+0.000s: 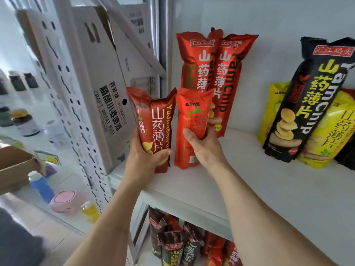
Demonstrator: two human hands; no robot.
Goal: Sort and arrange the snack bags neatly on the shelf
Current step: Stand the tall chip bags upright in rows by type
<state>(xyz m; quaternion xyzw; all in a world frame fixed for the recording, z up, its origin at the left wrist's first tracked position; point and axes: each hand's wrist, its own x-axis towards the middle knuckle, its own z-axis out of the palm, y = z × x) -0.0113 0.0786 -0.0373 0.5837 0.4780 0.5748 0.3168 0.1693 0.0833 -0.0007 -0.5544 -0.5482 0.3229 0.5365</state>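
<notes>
My left hand (146,154) grips a small dark-red yam chip bag (153,120) upright at the left end of the white shelf (259,189). Beside it my right hand (203,148) holds a small orange-red bag (192,120), its back side facing me and its base near the shelf surface. Behind them two tall red yam chip bags (211,73) lean against the back wall. Farther right stand a tall black bag (307,96) and yellow bags (330,135).
Several dark and red snack bags (182,244) fill the lower shelf. A perforated white upright (73,104) and a cardboard beer box (107,79) stand left of the shelf. On the floor are a brown box (15,166), a blue bottle (40,185) and a pink container (63,200).
</notes>
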